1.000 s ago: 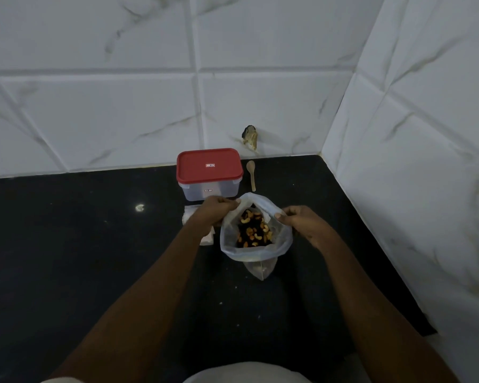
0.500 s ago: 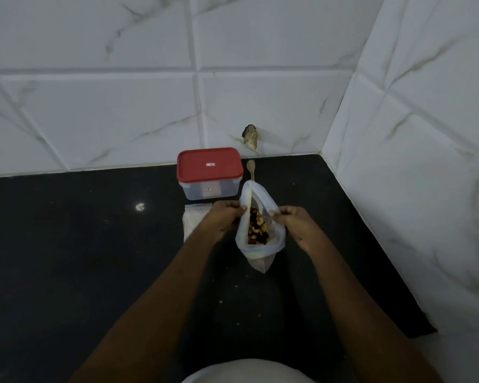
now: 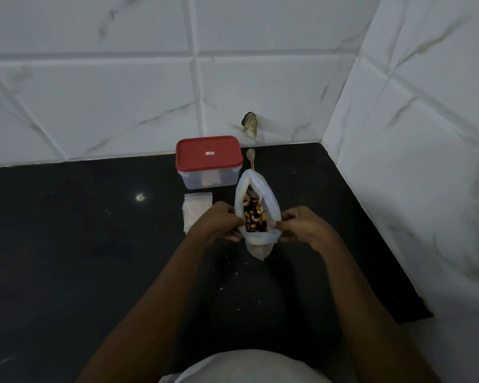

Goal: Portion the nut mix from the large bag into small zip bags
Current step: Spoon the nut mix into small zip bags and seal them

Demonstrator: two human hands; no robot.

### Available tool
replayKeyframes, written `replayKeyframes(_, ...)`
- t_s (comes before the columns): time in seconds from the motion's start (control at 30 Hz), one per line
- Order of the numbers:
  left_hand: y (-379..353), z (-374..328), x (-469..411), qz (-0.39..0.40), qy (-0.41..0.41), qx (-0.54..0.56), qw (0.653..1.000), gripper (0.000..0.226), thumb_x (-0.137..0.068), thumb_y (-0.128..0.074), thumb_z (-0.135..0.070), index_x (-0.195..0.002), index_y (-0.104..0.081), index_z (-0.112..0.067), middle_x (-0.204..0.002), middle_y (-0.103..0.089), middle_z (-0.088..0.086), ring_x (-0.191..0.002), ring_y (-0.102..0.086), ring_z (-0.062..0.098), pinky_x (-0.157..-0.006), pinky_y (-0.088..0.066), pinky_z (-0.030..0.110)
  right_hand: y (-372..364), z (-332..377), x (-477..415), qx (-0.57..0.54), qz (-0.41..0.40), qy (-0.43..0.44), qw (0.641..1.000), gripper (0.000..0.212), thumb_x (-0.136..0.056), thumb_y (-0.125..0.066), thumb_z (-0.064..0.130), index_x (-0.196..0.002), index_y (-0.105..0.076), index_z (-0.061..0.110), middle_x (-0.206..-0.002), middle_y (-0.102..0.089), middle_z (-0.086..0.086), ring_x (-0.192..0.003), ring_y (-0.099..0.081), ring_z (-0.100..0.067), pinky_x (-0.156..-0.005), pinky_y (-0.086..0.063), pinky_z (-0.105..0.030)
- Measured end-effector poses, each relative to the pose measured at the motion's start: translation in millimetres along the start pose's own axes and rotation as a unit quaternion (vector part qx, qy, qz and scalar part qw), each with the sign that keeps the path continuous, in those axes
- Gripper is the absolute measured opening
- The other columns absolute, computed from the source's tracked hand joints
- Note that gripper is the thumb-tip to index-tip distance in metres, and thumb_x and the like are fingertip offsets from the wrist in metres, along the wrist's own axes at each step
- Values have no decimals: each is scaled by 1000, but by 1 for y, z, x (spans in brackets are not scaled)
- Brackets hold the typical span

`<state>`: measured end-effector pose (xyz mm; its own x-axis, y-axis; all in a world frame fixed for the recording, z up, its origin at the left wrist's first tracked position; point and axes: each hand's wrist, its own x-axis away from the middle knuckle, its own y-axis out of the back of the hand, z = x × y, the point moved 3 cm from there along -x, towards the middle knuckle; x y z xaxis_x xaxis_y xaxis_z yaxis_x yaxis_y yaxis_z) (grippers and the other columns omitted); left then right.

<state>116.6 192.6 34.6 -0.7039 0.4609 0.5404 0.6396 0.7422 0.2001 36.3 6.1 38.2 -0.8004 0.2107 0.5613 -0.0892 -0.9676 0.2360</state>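
The large clear plastic bag (image 3: 260, 241) stands on the black counter, its mouth pulled into a long narrow opening. The nut mix (image 3: 253, 214) of cashews and dark pieces shows inside. My left hand (image 3: 221, 221) pinches the bag's left rim and my right hand (image 3: 302, 225) pinches its right rim. A stack of small zip bags (image 3: 195, 208) lies flat just left of my left hand, partly hidden by it.
A clear box with a red lid (image 3: 208, 160) sits against the back wall. A small wooden spoon (image 3: 250, 157) lies to its right, behind the bag. White tiled walls close the back and right. Crumbs dot the black counter (image 3: 67, 244).
My hands have come closer together, squeezing the bag's mouth from a wide round opening into a narrow slit. The bag stays in the same spot.
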Motion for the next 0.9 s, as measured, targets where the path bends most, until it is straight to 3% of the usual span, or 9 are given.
replayKeyframes(0.1,-15,10,1,-27,24,289,957,14,-94,-58,-3,-108,-60,-3,-116,-65,18,-94,-67,24,-68,-58,33,-9,-7,5,-125,-14,21,992,17,-90,-65,3,-107,-64,6,-111,-67,-14,-95,-68,-19,-68,-58,-27)
replayKeyframes(0.23,-32,29,1,-41,91,594,798,24,-94,-56,-1,-118,-57,2,-113,-63,24,-97,-64,32,-70,-58,41,-21,-22,4,-335,-44,-13,941,20,-93,-58,0,-112,-63,6,-110,-68,-14,-98,-67,-22,-72,-56,-32)
replayKeyframes(0.33,-44,32,6,-53,75,695,713,23,-96,-54,-1,-118,-57,3,-114,-62,24,-89,-64,32,-69,-60,39,-30,-29,6,-487,-56,-36,871,19,-96,-51,-2,-110,-61,6,-100,-68,-14,-91,-67,-23,-71,-56,-33)
replayKeyframes(0.4,-49,33,10,-46,67,685,724,24,-95,-55,-3,-119,-58,1,-110,-65,22,-88,-65,27,-63,-62,37,-34,-33,7,-514,-62,-26,855,21,-96,-50,-4,-112,-60,5,-105,-67,-16,-91,-66,-24,-73,-58,-34)
replayKeyframes(0.47,-50,32,16,-31,79,605,792,25,-92,-61,-8,-117,-62,-4,-98,-67,15,-84,-65,22,-56,-60,33,-36,-36,8,-506,-62,-6,860,22,-95,-51,-3,-112,-61,7,-113,-66,-17,-98,-67,-26,-83,-57,-38)
replayKeyframes(0.57,-48,33,19,-40,83,433,896,26,-90,-65,-17,-114,-61,-7,-91,-63,9,-77,-61,17,-65,-55,31,-33,-37,10,-453,-67,22,889,22,-94,-55,1,-111,-63,11,-118,-66,-14,-109,-65,-28,-96,-53,-45)
replayKeyframes(0.63,-48,34,21,-37,67,389,918,29,-92,-64,-16,-119,-59,-7,-102,-66,12,-88,-66,20,-72,-57,34,-33,-36,12,-408,-77,32,909,24,-94,-56,1,-115,-63,11,-120,-66,-12,-111,-65,-27,-98,-52,-46)
replayKeyframes(0.8,-51,37,25,-68,56,479,873,24,-92,-60,-1,-116,-58,-4,-115,-65,19,-100,-66,29,-73,-58,36,-34,-41,11,-448,-96,18,889,21,-95,-55,1,-112,-63,11,-118,-65,-13,-111,-64,-27,-97,-53,-46)
replayKeyframes(0.9,-55,44,25,-61,90,630,769,37,-91,-59,3,-127,-54,-4,-109,-63,24,-97,-65,34,-65,-61,39,-39,-45,10,-569,-66,1,819,27,-96,-52,2,-123,-57,6,-118,-64,-17,-108,-64,-30,-87,-58,-42)
